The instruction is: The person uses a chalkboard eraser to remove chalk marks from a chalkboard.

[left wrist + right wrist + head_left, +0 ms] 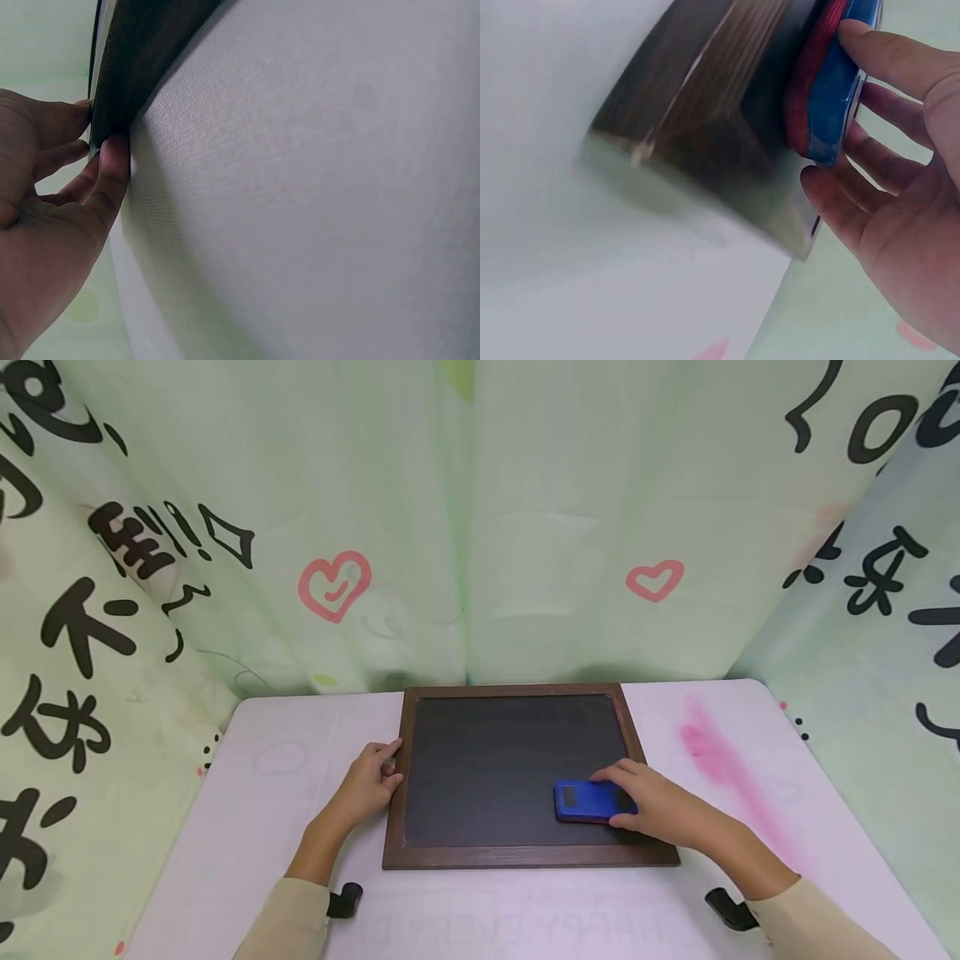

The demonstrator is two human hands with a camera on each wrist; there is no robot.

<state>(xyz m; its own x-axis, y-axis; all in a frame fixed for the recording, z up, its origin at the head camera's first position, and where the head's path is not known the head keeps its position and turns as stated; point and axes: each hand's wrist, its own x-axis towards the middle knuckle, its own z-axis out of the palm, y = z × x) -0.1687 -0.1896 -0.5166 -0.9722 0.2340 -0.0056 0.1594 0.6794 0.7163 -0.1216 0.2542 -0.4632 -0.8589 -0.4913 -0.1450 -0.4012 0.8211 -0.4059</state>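
A small chalkboard [495, 747] with a brown wooden frame lies flat in the head view, its dark surface bare of visible marks. At its left side my left hand [369, 783] holds the frame's edge [142, 67] between thumb and fingers; the left wrist view shows the fingertips [114, 156] against that edge. Over the board's lower right part, my right hand [663, 802] grips a blue board eraser [585, 802] by its right end. Seen from the right wrist, the eraser's red felt side [808, 105] faces the board; whether it touches cannot be told.
The board rests on a white table [300, 735] with a pink smear [727, 760] on its right side. Green curtains [480, 527] with hearts and black lettering hang behind and at both sides. Black straps with small mounts [345, 901] sit at the wrists.
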